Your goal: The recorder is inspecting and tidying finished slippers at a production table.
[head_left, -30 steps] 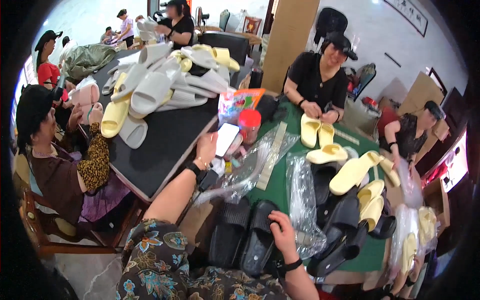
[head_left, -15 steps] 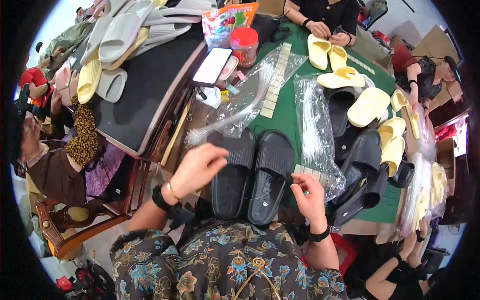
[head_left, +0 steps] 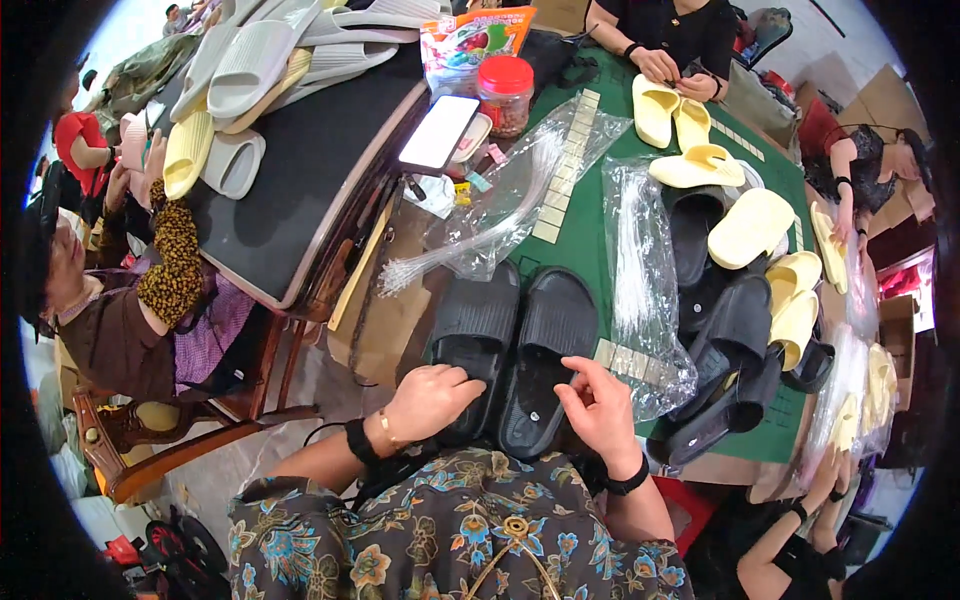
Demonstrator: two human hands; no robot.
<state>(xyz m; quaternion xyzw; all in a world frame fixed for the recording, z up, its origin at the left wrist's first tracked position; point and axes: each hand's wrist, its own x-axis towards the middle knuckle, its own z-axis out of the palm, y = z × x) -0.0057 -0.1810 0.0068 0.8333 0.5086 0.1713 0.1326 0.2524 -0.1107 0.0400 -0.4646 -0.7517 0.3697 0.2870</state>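
Observation:
A pair of black slippers lies side by side in front of me, toes pointing away: the left slipper [head_left: 477, 310] and the right slipper [head_left: 560, 310], both with ribbed straps. My left hand [head_left: 432, 402] is over the heel part of the left slipper, its fingers curled together; whatever they may hold is too small or hidden to make out. At the outer edge of the right slipper is my right hand [head_left: 603, 408], thumb and forefinger apart with nothing visible between them. A clear bag of thin white plastic ties [head_left: 540, 190] lies just beyond the pair.
Another bag of ties [head_left: 640, 270] lies on the green mat [head_left: 620, 95]. Black slippers [head_left: 725, 325] and yellow slippers [head_left: 750, 228] are heaped to the right. At left, grey slippers [head_left: 245, 70] cover a black table [head_left: 300, 140]. A phone [head_left: 438, 133] and red-lidded jar [head_left: 505, 95] stand between. Co-workers sit around.
My left hand has come down and nearer, from beside the left slipper's strap to its heel part. My right hand has shifted slightly nearer. The thin clear loop over the slippers no longer shows plainly.

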